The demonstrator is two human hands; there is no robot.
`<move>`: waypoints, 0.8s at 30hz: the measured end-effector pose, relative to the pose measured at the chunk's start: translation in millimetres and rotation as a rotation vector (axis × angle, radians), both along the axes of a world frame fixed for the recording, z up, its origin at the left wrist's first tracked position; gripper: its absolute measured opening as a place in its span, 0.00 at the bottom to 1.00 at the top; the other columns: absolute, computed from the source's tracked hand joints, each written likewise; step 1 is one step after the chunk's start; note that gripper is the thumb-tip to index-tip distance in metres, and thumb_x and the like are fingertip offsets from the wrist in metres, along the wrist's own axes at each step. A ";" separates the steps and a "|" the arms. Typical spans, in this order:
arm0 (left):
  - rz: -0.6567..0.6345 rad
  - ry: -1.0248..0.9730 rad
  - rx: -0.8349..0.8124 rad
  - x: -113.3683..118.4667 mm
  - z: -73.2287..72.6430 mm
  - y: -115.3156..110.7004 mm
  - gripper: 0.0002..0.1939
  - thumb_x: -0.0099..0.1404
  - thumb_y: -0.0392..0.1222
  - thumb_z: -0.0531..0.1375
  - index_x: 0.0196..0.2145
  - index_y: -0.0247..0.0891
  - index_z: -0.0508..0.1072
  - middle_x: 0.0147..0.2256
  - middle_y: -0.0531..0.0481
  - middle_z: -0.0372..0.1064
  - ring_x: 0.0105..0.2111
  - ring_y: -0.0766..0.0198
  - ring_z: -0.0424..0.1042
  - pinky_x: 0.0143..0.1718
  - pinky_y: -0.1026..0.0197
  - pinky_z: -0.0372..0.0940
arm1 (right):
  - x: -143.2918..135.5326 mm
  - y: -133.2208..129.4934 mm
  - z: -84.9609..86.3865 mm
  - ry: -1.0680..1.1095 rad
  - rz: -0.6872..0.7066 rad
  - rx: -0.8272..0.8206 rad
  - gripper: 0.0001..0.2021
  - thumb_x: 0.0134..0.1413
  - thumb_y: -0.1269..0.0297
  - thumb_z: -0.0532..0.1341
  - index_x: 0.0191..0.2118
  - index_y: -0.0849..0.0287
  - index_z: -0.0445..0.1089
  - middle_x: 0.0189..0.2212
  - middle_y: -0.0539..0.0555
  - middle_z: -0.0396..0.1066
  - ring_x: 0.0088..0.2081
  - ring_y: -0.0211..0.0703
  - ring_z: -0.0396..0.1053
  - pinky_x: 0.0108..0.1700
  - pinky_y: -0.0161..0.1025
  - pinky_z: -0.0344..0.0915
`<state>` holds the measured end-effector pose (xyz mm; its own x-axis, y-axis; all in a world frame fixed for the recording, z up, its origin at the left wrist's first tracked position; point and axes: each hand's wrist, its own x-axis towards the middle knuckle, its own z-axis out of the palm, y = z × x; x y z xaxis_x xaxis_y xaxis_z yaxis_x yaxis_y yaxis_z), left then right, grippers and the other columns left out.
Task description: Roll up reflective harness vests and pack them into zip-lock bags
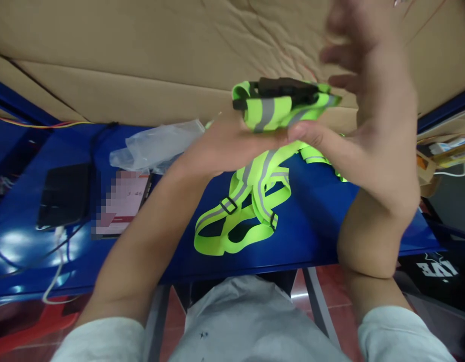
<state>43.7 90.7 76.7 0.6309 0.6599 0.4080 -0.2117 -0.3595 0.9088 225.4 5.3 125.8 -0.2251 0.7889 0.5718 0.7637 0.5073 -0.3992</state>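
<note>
My left hand (232, 138) is closed on a bunched fluorescent yellow reflective strap (278, 111) with grey stripes and a black buckle, held up above the table. Most of its fingers are hidden by the strap. My right hand (383, 110) is raised at the right, fingers apart and blurred by motion; its thumb lies at the strap's lower edge, by the left fingertips. Below both hands, a reflective harness (251, 201) of the same yellow webbing with black slider buckles lies spread on the blue table (308, 226). Whether it joins the held strap is hidden.
A clear plastic bag (157, 146) lies left of my left hand. Further left are a black device (64, 195) with a white cable and a partly blurred-out screen (123, 201). Cardboard (142, 45) walls the back. A small carton (424, 168) stands at right.
</note>
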 end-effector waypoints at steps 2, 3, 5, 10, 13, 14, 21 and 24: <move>-0.016 0.029 -0.007 3.6 -5.1 -2.2 0.16 0.66 0.42 0.72 0.51 0.42 0.80 0.52 0.51 0.80 0.58 0.53 0.77 0.62 0.53 0.71 | 1.7 0.4 -1.1 -0.073 -0.024 -0.014 0.19 0.72 0.47 0.60 0.61 0.44 0.75 0.62 0.49 0.75 0.63 0.46 0.72 0.67 0.42 0.65; -0.024 0.020 -0.051 5.8 -7.7 -2.8 0.17 0.65 0.43 0.73 0.50 0.42 0.80 0.51 0.50 0.80 0.56 0.52 0.78 0.59 0.52 0.73 | 1.4 2.3 -3.7 -0.075 -0.087 0.001 0.17 0.74 0.45 0.57 0.52 0.46 0.79 0.50 0.51 0.80 0.55 0.47 0.77 0.63 0.43 0.68; -0.074 -0.005 -0.178 10.7 -12.9 -3.0 0.17 0.63 0.46 0.74 0.49 0.42 0.80 0.48 0.48 0.80 0.50 0.50 0.80 0.52 0.50 0.77 | -0.9 7.5 -10.3 -0.054 -0.256 0.054 0.22 0.72 0.40 0.56 0.35 0.50 0.76 0.31 0.52 0.74 0.41 0.49 0.76 0.52 0.46 0.71; -0.327 0.022 -0.348 16.9 -17.9 -1.9 0.12 0.62 0.48 0.75 0.37 0.39 0.81 0.37 0.45 0.80 0.38 0.52 0.81 0.43 0.46 0.78 | -7.4 16.5 -16.7 0.141 -0.324 0.077 0.28 0.69 0.41 0.60 0.23 0.52 0.56 0.24 0.52 0.62 0.34 0.48 0.69 0.44 0.48 0.67; -0.310 0.047 -0.356 13.3 -14.8 -3.7 0.16 0.62 0.47 0.74 0.42 0.35 0.81 0.39 0.44 0.80 0.40 0.52 0.82 0.46 0.45 0.77 | -5.4 19.9 -16.2 0.314 -0.246 0.024 0.20 0.67 0.47 0.64 0.26 0.50 0.66 0.32 0.54 0.73 0.41 0.52 0.73 0.48 0.49 0.69; -0.311 0.052 -0.351 12.0 -14.0 -4.4 0.17 0.61 0.48 0.75 0.43 0.35 0.81 0.40 0.43 0.81 0.41 0.51 0.82 0.46 0.45 0.78 | -3.6 21.4 -16.7 0.381 -0.206 -0.014 0.15 0.66 0.48 0.66 0.30 0.48 0.70 0.36 0.53 0.76 0.44 0.53 0.74 0.49 0.49 0.70; -0.274 0.037 -0.364 15.4 -19.1 -1.4 0.11 0.58 0.40 0.75 0.37 0.36 0.81 0.38 0.43 0.81 0.41 0.47 0.83 0.45 0.45 0.78 | 5.0 23.6 -20.4 0.195 -0.169 -0.080 0.09 0.70 0.52 0.61 0.41 0.47 0.76 0.43 0.55 0.78 0.48 0.53 0.74 0.52 0.50 0.70; -0.231 0.045 -0.341 11.7 -17.6 3.7 0.11 0.58 0.38 0.75 0.39 0.37 0.81 0.41 0.43 0.81 0.46 0.46 0.82 0.51 0.46 0.77 | 0.2 13.4 -14.1 -0.099 -0.097 -0.075 0.21 0.77 0.48 0.50 0.47 0.50 0.79 0.48 0.59 0.79 0.55 0.54 0.72 0.62 0.52 0.65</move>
